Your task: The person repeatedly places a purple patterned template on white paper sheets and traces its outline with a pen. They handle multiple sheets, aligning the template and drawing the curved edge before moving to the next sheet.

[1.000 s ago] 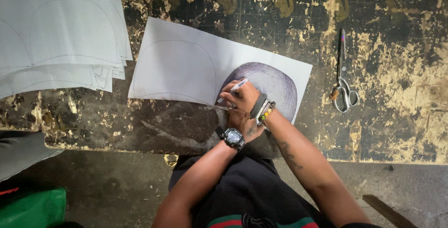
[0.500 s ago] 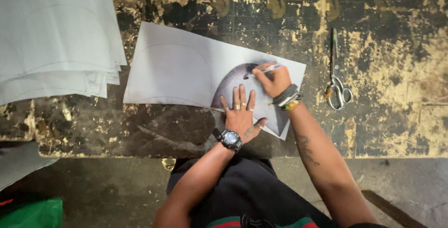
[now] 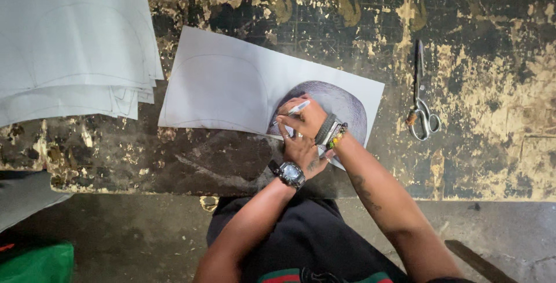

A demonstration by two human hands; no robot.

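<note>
The right hand (image 3: pixel 308 118) pinches a pen (image 3: pixel 294 110) over the thin, limp paper sheet (image 3: pixel 231 89) (likely to slide) on the tabletop (image 3: pixel 492 161), while the left hand (image 3: pixel 302 150), fingers spread, presses a stiffer grey dome-shaped template (image 3: pixel 341 100) flat beneath them.

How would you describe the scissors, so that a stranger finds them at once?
Start at the worn black worktable with flaking yellow paint. Look right of the white paper sheet where both hands work. The metal scissors lie alone on bare wood, blades pointing away, the only metal tool there.
</note>
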